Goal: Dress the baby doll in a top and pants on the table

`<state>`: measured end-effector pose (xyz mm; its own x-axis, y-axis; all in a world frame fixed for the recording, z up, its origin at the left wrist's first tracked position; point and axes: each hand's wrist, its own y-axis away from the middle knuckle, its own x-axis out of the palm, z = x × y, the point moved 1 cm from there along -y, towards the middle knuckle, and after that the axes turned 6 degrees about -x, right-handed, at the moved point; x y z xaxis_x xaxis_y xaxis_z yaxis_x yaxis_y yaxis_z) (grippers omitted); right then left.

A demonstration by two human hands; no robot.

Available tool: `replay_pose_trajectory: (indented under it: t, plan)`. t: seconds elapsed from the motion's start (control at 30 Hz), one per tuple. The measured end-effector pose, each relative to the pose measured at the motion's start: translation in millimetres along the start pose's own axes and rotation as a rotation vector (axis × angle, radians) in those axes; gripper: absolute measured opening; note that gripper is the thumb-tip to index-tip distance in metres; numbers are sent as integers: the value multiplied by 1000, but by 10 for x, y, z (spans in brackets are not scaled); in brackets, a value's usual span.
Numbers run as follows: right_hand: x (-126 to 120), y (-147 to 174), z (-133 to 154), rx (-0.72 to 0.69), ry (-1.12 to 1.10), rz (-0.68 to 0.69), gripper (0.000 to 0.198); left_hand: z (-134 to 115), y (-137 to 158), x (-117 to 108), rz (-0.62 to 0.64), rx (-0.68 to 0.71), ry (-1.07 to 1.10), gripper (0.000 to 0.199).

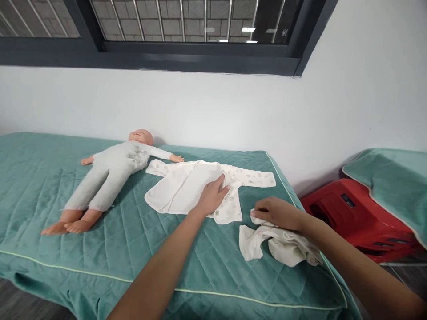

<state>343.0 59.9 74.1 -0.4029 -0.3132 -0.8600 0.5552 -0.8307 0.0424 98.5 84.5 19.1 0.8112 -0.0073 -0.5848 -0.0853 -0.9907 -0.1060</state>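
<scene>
Left hand (211, 195) lay flat, fingers spread, on white baby shirt (187, 189) spread on green bed cover (50, 178) beside doll (110, 173) — right hand (276, 213) gripped crumpled white garment (276, 244) near bed's edge.

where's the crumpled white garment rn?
Head view, right side: crumpled white garment lies under the right hand, near the green bed cover's right edge.

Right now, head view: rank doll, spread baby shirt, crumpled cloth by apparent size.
1. doll
2. spread baby shirt, close behind the doll, under the left hand
3. crumpled cloth, smallest though nearest the camera, under the right hand
</scene>
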Motion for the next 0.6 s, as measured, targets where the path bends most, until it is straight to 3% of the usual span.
replay_pose_trajectory:
  t: [0.07, 0.2, 0.3, 0.4, 0.53, 0.6]
  plan:
    - [-29, -203, 52, -4, -17, 11, 43, -102, -53, 125, -12, -23, 115, 55]
    - [-45, -778, 120, 119, -127, -243, 37, -284, -174, 407, -20, -67, 234, 55]
    - [80, -1137, 76, 237, -208, -301, 36, -321, -173, 535, -91, 15, 253, 57]
    - [234, -1301, -19, 269, -199, -312, 37, -250, -70, 522, -155, 21, 302, 55]
    - [343, -1307, -109, 297, -162, -364, 33, -119, 75, 374, -262, -112, 371, 42]
    - [354, -1295, -125, 284, -158, -376, 35, -90, 119, 326, -258, -183, 383, 36]
